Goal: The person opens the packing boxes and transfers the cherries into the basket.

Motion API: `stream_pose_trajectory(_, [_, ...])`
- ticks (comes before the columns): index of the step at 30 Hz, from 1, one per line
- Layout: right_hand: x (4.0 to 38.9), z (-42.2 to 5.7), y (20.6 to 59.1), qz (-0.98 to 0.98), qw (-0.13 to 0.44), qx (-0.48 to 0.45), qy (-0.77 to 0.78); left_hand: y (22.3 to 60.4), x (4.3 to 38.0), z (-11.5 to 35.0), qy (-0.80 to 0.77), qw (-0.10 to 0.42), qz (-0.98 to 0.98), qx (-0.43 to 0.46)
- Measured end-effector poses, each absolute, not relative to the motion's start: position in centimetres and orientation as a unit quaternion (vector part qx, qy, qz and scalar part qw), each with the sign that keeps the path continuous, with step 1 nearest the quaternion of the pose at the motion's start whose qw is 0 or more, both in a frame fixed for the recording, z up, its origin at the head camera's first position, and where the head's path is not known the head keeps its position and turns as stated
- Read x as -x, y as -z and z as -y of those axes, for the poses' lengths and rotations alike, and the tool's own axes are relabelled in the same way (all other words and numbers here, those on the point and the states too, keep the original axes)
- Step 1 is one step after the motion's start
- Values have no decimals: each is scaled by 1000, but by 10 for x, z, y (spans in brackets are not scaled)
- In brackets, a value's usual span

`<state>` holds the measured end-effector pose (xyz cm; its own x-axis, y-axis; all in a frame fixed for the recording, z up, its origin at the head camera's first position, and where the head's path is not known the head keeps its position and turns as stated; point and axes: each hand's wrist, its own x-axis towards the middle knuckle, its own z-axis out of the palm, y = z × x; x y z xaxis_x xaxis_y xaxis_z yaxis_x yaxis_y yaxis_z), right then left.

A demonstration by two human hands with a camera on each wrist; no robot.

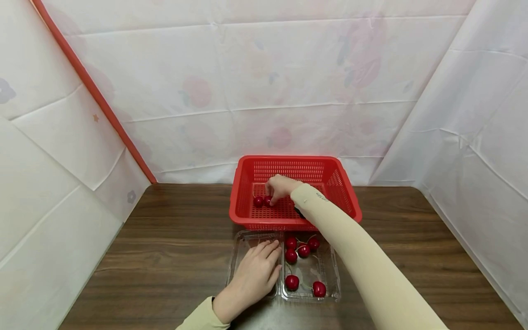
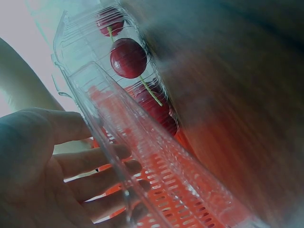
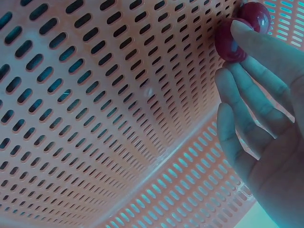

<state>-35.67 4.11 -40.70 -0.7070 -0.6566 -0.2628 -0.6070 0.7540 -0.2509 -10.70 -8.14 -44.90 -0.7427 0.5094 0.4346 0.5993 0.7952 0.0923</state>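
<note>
My right hand (image 1: 280, 187) reaches into the red plastic basket (image 1: 350, 201) and pinches a dark red cherry (image 3: 230, 42) between thumb and fingers, low in the basket. Right beside that fruit is a second cherry (image 1: 258, 201). My left hand (image 1: 253, 274) rests with extended fingers on the lid half (image 1: 243, 245) of a clear plastic clamshell box, and its fingers show through the plastic in the left wrist view. The box's other half (image 1: 333, 275) holds several cherries, some with green stems, such as the cherry (image 1: 292, 282) near the hinge.
The basket stands behind the clamshell box on a dark wood-grain table (image 1: 173, 243). White patterned sheeting (image 1: 264, 91) encloses the table at the back and both sides. A red strip (image 1: 95, 91) runs down the left back corner.
</note>
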Motion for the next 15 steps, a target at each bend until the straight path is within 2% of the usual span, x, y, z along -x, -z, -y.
stream_pose_trajectory(10, [358, -42, 404, -912, 180, 356, 94, 448, 107, 82, 112, 200, 927, 298])
stream_pose_trajectory(15, [355, -41, 405, -914, 162, 361, 90, 447, 107, 81, 113, 204, 926, 298])
